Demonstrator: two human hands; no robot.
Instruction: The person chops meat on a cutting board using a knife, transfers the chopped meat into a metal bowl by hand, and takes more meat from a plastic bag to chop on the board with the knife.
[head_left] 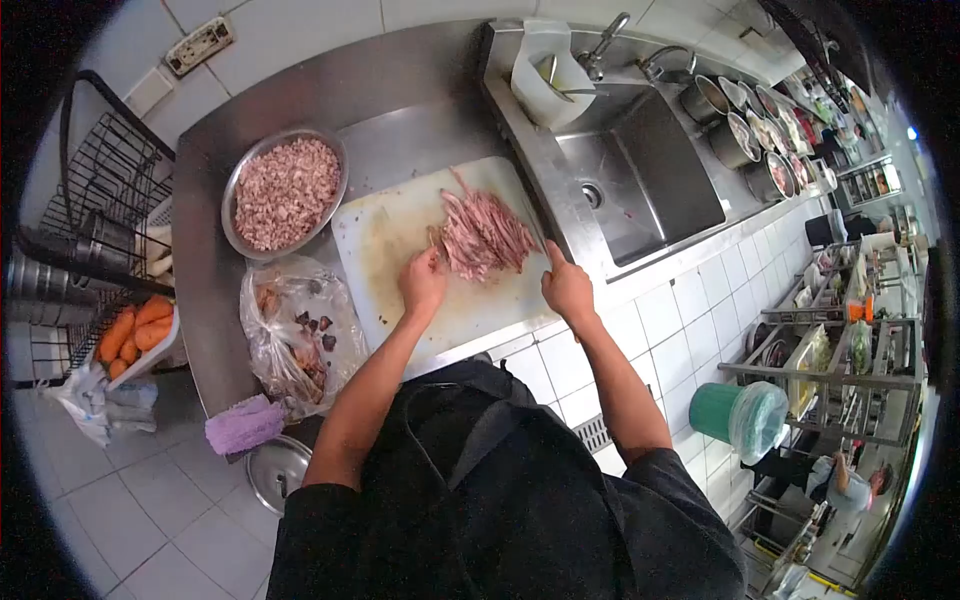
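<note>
A heap of reddish meat cut into thin strips (485,235) lies on a white cutting board (385,250). My left hand (424,284) is closed, its curled fingertips pressed on the left end of the meat. At the board's right edge, my right hand (568,288) is wrapped round the handle of a knife (541,230); its dark, narrow blade points away from me, beside the strips, and is hard to make out. A round metal bowl (231,215) full of chopped pinkish meat stands left of the board. Below it lies an open clear plastic bag (340,290) with brownish pieces inside.
On the right is a steel sink (665,165) with a white plastic container (545,85) at its corner. Several metal pots (735,145) stand beyond. A purple cloth (245,424), carrots (130,335) and a wire rack (105,165) are left. A person (845,485) stands far right.
</note>
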